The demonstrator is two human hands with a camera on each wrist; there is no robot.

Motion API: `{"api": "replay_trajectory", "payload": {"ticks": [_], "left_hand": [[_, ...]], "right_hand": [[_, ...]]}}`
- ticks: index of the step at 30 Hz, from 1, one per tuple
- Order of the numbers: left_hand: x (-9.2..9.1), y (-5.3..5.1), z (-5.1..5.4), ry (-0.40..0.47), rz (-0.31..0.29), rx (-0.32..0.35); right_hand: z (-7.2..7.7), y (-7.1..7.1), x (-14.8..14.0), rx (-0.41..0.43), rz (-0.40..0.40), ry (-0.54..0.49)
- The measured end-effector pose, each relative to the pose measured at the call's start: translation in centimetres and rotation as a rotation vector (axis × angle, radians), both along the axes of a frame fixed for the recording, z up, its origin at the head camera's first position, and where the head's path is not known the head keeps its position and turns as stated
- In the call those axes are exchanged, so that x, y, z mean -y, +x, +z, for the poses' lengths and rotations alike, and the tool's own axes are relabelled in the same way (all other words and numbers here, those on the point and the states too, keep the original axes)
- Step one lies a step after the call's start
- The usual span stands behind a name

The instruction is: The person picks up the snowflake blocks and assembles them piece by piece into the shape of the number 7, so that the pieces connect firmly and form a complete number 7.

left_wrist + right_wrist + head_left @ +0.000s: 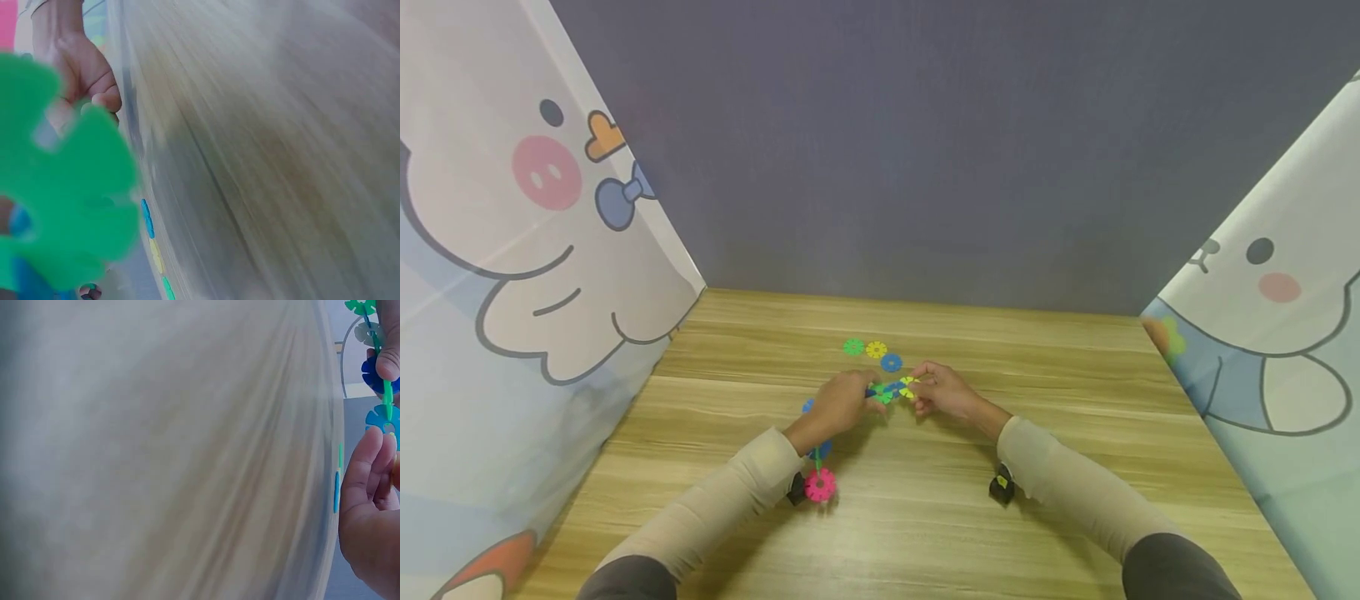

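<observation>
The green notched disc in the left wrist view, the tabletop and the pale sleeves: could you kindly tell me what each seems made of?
The green notched disc: probably plastic, smooth, judging by its even, bright colour.
The tabletop: wood or wood-look laminate, softly shiny, with streaky grain; I cannot tell which.
The pale sleeves: apparently matt fabric, since they crease softly.

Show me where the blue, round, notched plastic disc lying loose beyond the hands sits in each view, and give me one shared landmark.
Head: the blue notched plastic disc lies slightly below picture centre, right of the yellow notched plastic disc.
Left wrist: edge-on, left of centre and below mid-height.
Right wrist: edge-on, towards the right edge, below mid-height.
Shared landmark: the wood-grain tabletop.
</observation>
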State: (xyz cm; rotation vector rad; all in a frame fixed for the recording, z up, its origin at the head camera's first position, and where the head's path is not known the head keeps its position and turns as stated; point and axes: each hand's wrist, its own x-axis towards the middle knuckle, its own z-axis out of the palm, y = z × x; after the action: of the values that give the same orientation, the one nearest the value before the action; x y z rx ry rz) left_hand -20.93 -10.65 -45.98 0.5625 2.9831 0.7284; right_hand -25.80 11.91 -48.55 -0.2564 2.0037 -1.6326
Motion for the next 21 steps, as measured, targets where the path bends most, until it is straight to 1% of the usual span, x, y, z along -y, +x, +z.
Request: {"api": "replay_trajectory", "payload": {"ticks": [3, 7, 9, 13, 15, 18, 21], "left_hand": [[0.0, 0.0, 0.1, 0.009, -0.003, -0.005], [0.0, -0.1, 0.5, 0.019, -0.001, -0.013], [0.0, -0.2, 0.8, 0.001, 0.0, -0.026], [0.2, -0.5, 1.3, -0.045, -0.001, -0.025], [0.3, -0.5, 1.4, -0.07, -0.01, -0.008], [0.6, -0.5, 1.6, -0.079, -0.033, 0.026], [0.8, -0.4, 1.8, -0.09, -0.061, 0.02]], "right_hand": [[0.2, 0.0, 0.1, -0.007, 0.004, -0.009], [0.6, 0.0, 0.4, -0.006, -0.007, -0.012], [0.7, 0.0, 0.6, -0.005, -0.017, -0.018], [0.6, -0.1, 0.9, -0.013, -0.022, -0.026], [0.4, -0.1, 0.9, -0.02, -0.011, -0.02], [0.1, -0.1, 0.6, -0.031, 0.009, 0.002], [0.0, -0.1, 0.2, -0.031, 0.021, 0.018]]}}
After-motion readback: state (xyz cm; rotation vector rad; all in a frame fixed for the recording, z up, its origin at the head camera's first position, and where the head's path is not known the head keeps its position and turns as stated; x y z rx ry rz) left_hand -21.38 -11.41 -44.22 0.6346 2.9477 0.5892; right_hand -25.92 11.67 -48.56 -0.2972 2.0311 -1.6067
